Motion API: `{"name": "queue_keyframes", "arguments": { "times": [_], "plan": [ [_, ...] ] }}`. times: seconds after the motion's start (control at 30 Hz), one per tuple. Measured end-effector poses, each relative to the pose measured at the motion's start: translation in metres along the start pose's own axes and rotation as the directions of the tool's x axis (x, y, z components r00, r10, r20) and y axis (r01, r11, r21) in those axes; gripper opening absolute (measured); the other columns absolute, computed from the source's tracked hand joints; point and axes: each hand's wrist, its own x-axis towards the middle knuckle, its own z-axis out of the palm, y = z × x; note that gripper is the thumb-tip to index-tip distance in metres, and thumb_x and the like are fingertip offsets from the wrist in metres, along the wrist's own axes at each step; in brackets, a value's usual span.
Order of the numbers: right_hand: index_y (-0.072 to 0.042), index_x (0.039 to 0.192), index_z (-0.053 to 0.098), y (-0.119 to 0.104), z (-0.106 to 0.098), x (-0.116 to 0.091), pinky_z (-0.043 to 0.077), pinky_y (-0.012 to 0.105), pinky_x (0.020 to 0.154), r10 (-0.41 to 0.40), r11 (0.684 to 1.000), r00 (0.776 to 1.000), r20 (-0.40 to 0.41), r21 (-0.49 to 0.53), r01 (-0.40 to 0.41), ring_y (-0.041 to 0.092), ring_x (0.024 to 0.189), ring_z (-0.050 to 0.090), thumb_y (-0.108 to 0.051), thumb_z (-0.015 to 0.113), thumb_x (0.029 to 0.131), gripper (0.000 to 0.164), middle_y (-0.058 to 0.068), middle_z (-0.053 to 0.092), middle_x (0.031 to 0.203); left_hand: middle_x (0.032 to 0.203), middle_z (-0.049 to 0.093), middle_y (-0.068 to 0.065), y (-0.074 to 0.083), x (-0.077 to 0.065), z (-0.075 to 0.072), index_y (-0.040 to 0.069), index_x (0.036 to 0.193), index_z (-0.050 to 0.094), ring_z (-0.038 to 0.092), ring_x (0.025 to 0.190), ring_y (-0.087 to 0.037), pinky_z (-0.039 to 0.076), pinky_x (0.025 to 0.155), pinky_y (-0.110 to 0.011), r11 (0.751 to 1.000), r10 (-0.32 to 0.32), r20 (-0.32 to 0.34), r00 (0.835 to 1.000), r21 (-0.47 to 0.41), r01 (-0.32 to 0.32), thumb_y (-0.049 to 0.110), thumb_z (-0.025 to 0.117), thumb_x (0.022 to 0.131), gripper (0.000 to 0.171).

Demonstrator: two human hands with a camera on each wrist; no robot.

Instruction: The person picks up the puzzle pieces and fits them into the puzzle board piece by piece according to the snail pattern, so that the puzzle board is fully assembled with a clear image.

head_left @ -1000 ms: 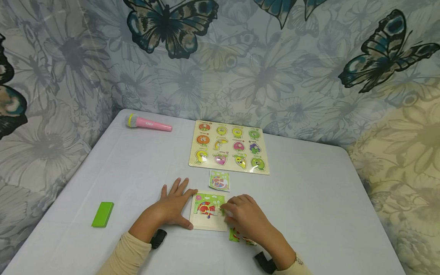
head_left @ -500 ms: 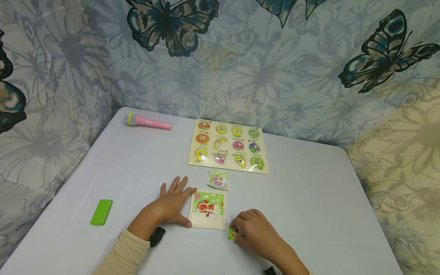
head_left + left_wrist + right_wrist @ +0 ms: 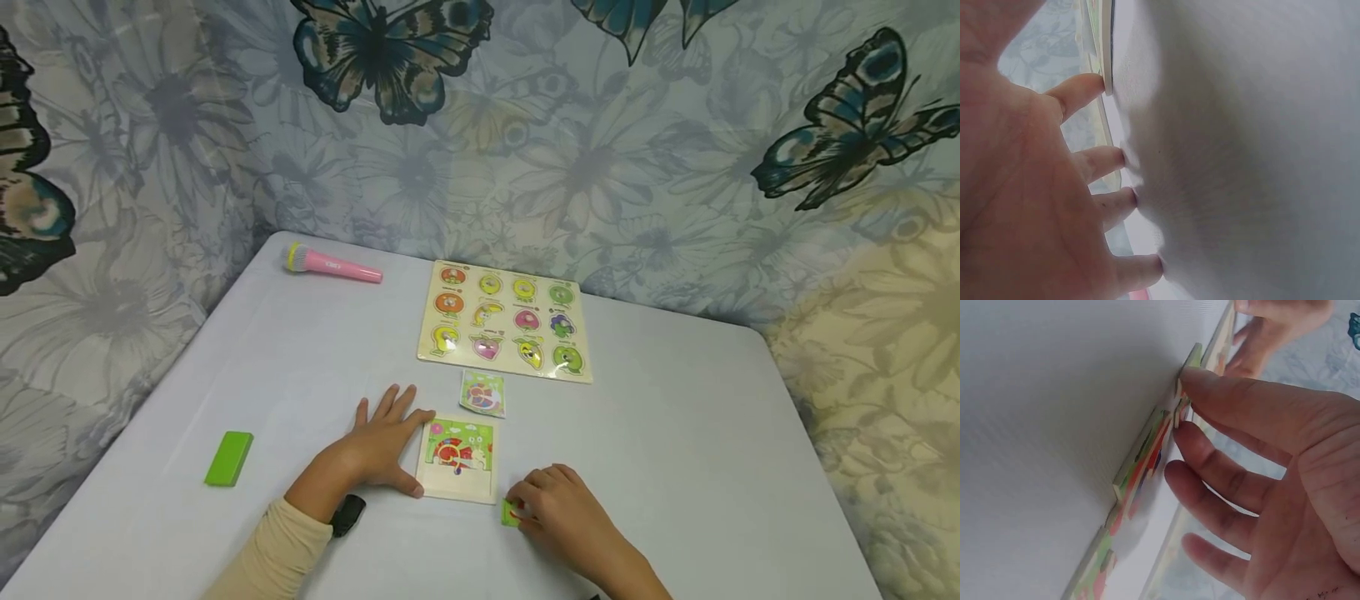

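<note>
A small wooden jigsaw board lies on the table, its upper part filled with a snail picture and its lower part bare wood. My left hand is spread flat at its left side, with thumb and index finger touching the frame's edge. Off the board's lower right corner, my right hand pinches a green-and-red puzzle piece between thumb and fingers. In the right wrist view, more loose puzzle pieces lie on the table beside that hand; in the head view the hand hides them.
Just beyond the board lies a small picture card. Behind it is a large fruit puzzle board. A pink toy microphone lies at the back left, and a green block sits at the left.
My right hand has left the small board's right edge and moved down and right to the loose pieces, where it now pinches one. The left hand stays in place.
</note>
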Motion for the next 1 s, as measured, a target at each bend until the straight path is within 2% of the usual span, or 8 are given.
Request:
{"name": "queue_keyframes", "arguments": {
  "times": [0.23, 0.4, 0.67, 1.0],
  "plan": [
    [-0.022, 0.094, 0.071, -0.006, -0.005, 0.005, 0.045, 0.043, 0.095, -0.001, 1.000, 1.000, -0.032, 0.002, 0.001, 0.010, 0.089, 0.057, -0.020, 0.084, 0.073, 0.025, -0.011, 0.066, 0.092, 0.162, 0.012, -0.017, -0.002, 0.002, 0.002, 0.019, 0.145, 0.042, 0.001, 0.149, -0.040, 0.004, 0.110, -0.071, 1.000, 0.005, 0.003, 1.000, 0.023, -0.005, 0.044, 0.091, 0.059, 0.103],
    [-0.022, 0.096, 0.072, -0.016, -0.006, 0.024, 0.045, 0.042, 0.097, -0.057, 0.998, 0.996, -0.072, -0.014, 0.057, 0.011, 0.091, 0.058, -0.022, 0.083, 0.075, 0.024, -0.010, 0.067, 0.094, 0.162, 0.011, -0.017, -0.003, 0.003, 0.000, 0.019, 0.146, 0.041, 0.000, 0.149, -0.040, 0.005, 0.110, -0.071, 0.999, 0.006, 0.009, 1.000, 0.043, -0.006, 0.046, 0.090, 0.060, 0.103],
    [-0.022, 0.097, 0.074, -0.038, 0.007, 0.059, 0.046, 0.036, 0.095, -0.184, 0.981, 0.973, -0.142, -0.089, 0.173, 0.012, 0.093, 0.059, -0.027, 0.081, 0.078, 0.021, -0.008, 0.068, 0.096, 0.162, 0.012, -0.017, -0.003, 0.003, -0.002, 0.019, 0.146, 0.041, 0.001, 0.149, -0.039, 0.006, 0.111, -0.070, 0.999, 0.001, 0.022, 1.000, 0.038, -0.002, 0.046, 0.090, 0.061, 0.102],
    [-0.021, 0.099, 0.073, -0.048, 0.016, 0.075, 0.044, 0.041, 0.099, -0.211, 0.974, 0.966, -0.148, -0.112, 0.196, 0.015, 0.097, 0.058, -0.025, 0.078, 0.081, 0.019, -0.007, 0.069, 0.099, 0.162, 0.011, -0.016, -0.005, 0.001, -0.003, 0.020, 0.147, 0.040, 0.000, 0.149, -0.039, 0.003, 0.111, -0.069, 1.000, 0.000, 0.020, 1.000, 0.014, 0.000, 0.045, 0.090, 0.061, 0.102]
  ]
}}
